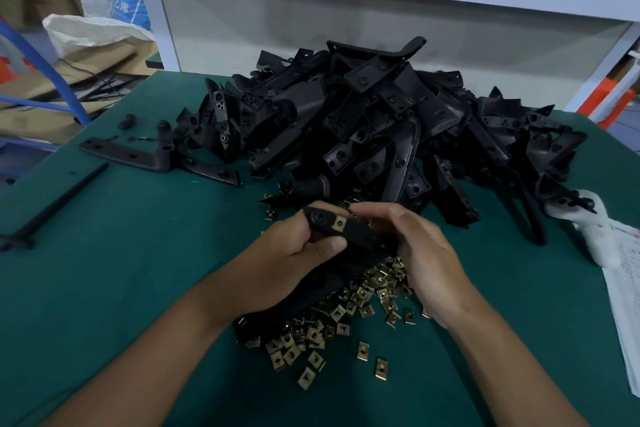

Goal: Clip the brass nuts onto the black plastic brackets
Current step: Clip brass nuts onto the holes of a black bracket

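My left hand [294,253] grips a black plastic bracket [360,234] by its near end, thumb across it. One brass nut [338,224] sits clipped on the bracket beside a round hole. My right hand [422,253] curls over the bracket's other end, and its fingertips pinch at the top edge, where a small brass piece shows. Under both hands several loose brass nuts [332,326] lie scattered on the green mat [121,288]. A big heap of black brackets [381,121] rises just beyond my hands.
A long black bracket [131,156] and a thin black rod [59,204] lie on the mat at the left. White cloth [588,218] and printed paper [627,288] sit at the right edge. A white shelf frame [162,10] stands behind the table.
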